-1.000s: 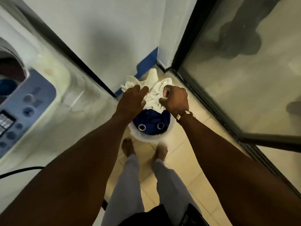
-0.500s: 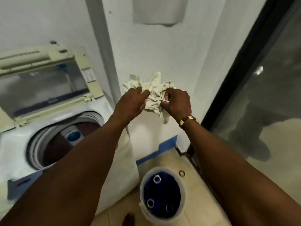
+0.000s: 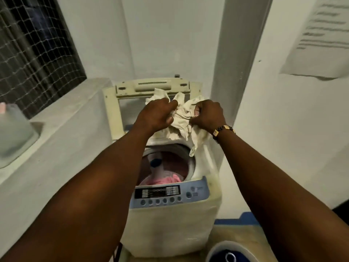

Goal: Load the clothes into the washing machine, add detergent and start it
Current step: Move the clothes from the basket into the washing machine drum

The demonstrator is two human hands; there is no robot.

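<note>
Both my hands hold a crumpled off-white cloth (image 3: 181, 120) above the open drum of the top-loading washing machine (image 3: 170, 220). My left hand (image 3: 156, 114) grips its left part, and my right hand (image 3: 207, 116) grips its right part, with a strip of cloth hanging down below. The machine's lid (image 3: 151, 87) stands raised at the back. Inside the drum (image 3: 166, 167) lies a pink garment (image 3: 166, 179) around a white agitator with a blue cap. The control panel (image 3: 160, 194) faces me at the machine's front.
A white bucket (image 3: 230, 250) with dark blue cloth inside stands on the floor at the bottom right. A translucent jug (image 3: 13, 133) sits on the grey ledge (image 3: 62, 121) to the left, under a meshed window. A paper sheet (image 3: 321, 36) hangs on the right wall.
Both hands lifted the off-white cloth out of the bucket and carried it left, to above the machine's open drum. The view turned from the floor to the machine.
</note>
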